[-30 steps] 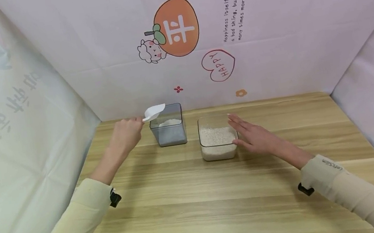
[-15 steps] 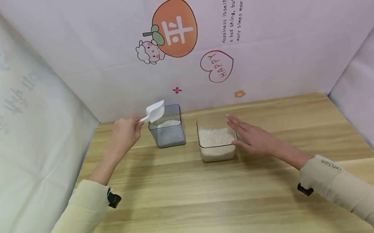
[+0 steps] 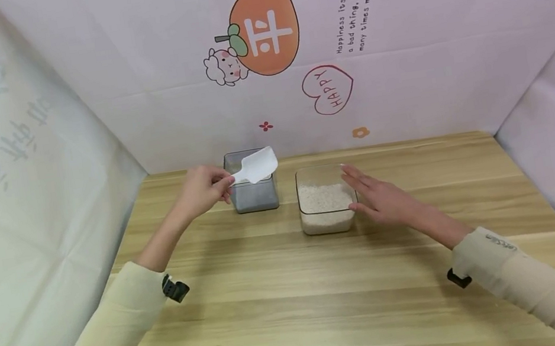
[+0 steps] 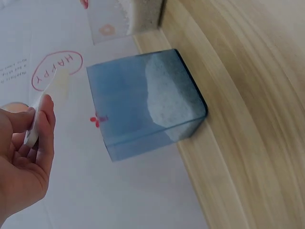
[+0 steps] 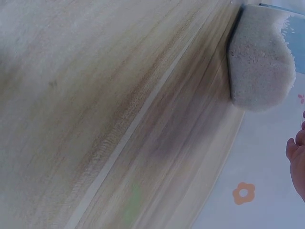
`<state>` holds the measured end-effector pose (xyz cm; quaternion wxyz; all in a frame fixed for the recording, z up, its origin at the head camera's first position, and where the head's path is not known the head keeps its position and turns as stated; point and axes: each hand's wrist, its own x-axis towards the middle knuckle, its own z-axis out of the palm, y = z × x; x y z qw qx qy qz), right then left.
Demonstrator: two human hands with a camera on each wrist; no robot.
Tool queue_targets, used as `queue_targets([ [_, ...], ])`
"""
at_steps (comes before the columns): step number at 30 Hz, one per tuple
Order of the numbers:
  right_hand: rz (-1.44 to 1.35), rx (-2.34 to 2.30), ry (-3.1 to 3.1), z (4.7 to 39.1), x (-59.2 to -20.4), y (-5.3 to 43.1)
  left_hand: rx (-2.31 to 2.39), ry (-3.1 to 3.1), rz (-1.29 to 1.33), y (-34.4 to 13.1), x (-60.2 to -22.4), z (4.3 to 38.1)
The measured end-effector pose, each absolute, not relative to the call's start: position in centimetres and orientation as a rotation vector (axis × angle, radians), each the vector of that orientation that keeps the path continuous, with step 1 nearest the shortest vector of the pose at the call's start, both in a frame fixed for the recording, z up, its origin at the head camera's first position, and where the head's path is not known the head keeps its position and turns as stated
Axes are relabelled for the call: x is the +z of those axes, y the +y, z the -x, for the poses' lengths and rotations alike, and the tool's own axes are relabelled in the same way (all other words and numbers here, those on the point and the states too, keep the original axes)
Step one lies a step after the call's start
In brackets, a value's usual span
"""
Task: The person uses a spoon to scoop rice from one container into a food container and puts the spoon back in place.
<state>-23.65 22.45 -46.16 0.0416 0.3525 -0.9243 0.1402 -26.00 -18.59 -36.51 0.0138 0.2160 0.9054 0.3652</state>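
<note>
My left hand [image 3: 205,191] pinches the handle of a white scoop [image 3: 260,165], whose bowl overlaps the top of a blue-tinted clear box [image 3: 257,199] in the head view. White grains partly fill that box, as the left wrist view shows through its wall [image 4: 128,102]. To its right stands a clear box [image 3: 328,222] with rice [image 3: 325,197] in it. Straight fingers of my right hand [image 3: 381,199] rest at this box's right rim. Only a piece of the right hand [image 5: 299,160] enters the right wrist view, at the edge.
Both boxes stand near the back of a wooden table [image 3: 297,301]. A white printed sheet [image 3: 415,86] rises right behind it, and white sheets [image 3: 48,189] hang along both sides.
My left hand has moved right with the scoop, whose bowl now lies over the blue box's right part and has tilted. The right hand stays at the rice box.
</note>
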Motion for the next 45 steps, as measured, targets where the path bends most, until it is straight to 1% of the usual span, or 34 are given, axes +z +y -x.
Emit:
queue_targets([
  [5,-1.067,0.424,-2.839,23.6,-46.4,22.8,0.959,2.856,-0.778,-16.3,-35.9,25.9],
  [10,-1.053,0.424,-2.849,23.7,-46.4,22.9,0.759,2.921,-0.940,-13.7,-35.4,26.0],
  [15,-1.050,0.422,-2.855,23.7,-46.5,22.9,0.485,3.020,-1.063,-11.1,-35.5,26.1],
  [22,-1.045,0.416,-2.863,23.8,-46.7,22.9,0.134,3.070,-1.056,-7.6,-36.2,26.1],
  [31,-1.054,0.398,-2.872,24.1,-46.7,22.9,-0.246,3.080,-1.154,-3.1,-38.3,26.9],
  [35,-1.071,0.406,-2.856,24.1,-46.6,22.9,-0.303,3.024,-1.208,-1.2,-38.9,27.6],
  [38,-1.085,0.411,-2.846,24.1,-46.6,22.8,-0.307,2.978,-1.303,-0.1,-39.3,28.1],
  [42,-1.090,0.402,-2.844,24.1,-46.5,22.8,-0.314,2.916,-1.446,0.8,-39.1,28.4],
  [45,-1.089,0.398,-2.851,24.1,-46.3,22.8,-0.331,2.860,-1.482,1.1,-38.8,28.5],
])
